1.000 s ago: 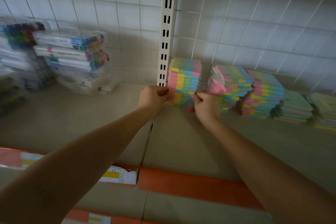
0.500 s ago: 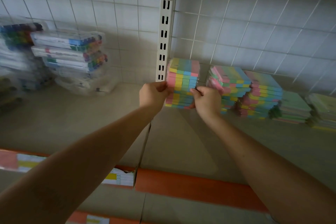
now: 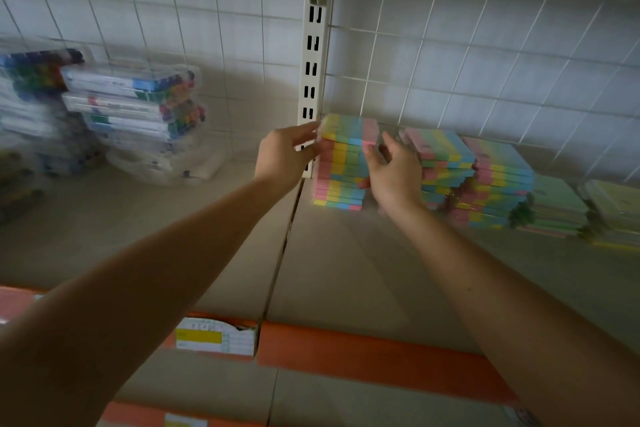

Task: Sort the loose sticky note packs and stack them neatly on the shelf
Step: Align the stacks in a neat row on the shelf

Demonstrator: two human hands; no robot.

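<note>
Head view shows your left hand (image 3: pixel 285 153) and right hand (image 3: pixel 393 170) flanking the tall striped stack of sticky note packs (image 3: pixel 343 163) on the shelf (image 3: pixel 363 270), fingers loosely spread and touching its sides, neither closed round it. Just right of that stack stand more multicoloured stacks (image 3: pixel 471 177); well left of it lie marker packs (image 3: pixel 135 104).

There is a single wide-angle view, worn on the person's head, looking forward and down along both outstretched forearms. It faces the white wire-grid back panel (image 3: pixel 485 55) squarely and sits close above the beige shelf board with the orange front strip (image 3: pixel 363 354). Straight lines bow toward the frame's edges.
</note>
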